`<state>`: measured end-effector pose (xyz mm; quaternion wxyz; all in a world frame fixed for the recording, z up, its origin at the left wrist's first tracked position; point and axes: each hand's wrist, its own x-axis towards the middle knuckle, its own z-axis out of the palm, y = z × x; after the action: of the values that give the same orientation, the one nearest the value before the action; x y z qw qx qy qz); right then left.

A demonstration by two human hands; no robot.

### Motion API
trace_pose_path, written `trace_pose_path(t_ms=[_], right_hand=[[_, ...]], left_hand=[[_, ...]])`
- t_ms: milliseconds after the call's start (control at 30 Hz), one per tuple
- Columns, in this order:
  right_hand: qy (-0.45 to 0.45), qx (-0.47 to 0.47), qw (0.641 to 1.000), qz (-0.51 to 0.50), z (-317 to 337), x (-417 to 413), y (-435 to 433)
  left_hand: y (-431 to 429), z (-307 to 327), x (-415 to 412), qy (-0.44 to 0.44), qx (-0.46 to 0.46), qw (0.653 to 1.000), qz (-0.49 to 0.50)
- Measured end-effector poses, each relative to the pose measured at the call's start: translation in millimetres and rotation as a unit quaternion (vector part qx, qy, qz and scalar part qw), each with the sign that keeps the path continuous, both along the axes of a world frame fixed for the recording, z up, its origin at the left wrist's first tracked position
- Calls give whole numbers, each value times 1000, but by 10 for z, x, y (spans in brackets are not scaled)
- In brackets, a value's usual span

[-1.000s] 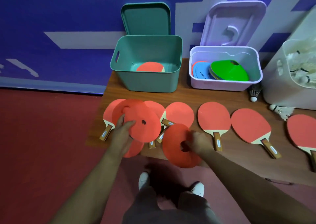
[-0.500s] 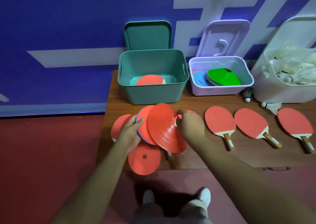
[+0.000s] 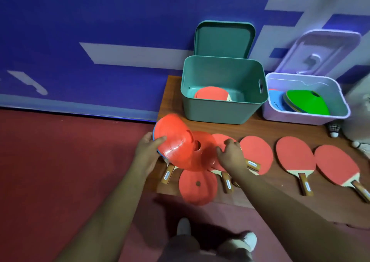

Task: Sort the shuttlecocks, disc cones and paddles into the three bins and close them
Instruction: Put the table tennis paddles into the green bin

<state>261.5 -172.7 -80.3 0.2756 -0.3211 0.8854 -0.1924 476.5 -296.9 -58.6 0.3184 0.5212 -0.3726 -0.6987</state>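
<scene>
Now cones stacked, right hand off

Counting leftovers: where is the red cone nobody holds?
Head view, lower centre: the loose red cone lies on the front edge of the table, just below the cone stack held by the left hand.

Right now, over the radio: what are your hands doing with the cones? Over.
Left hand grips red cone stack. Right hand at its edge, grip unclear. One cone loose at table edge, among paddles.

L grip, R grip + forearms bare; grey-brown trousers; white shoes, rounded toes.
</scene>
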Motion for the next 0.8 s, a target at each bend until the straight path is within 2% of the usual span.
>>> trace_pose_path(t_ms=[100,200,333,533,667,800], right_hand=[[-63,98,993,-25,-201,-13,66],[-115,94,988,-50,-375,52,-18],[-162,64,975,-134,-520,118,-225],[-152,57,973,-163,-597,179,-444],[-71,119,981,-137,-586,170,-546],[-2,77,994,-78,-525,185,-543]], left_hand=[[-53,-72,73,25,20,999,37],[-77,-144,117,40,33,997,56],[-86,-219,164,36,44,996,69],[-83,-260,244,35,46,996,69],[-106,-225,287,40,36,996,76],[-153,-217,356,73,22,994,83]])
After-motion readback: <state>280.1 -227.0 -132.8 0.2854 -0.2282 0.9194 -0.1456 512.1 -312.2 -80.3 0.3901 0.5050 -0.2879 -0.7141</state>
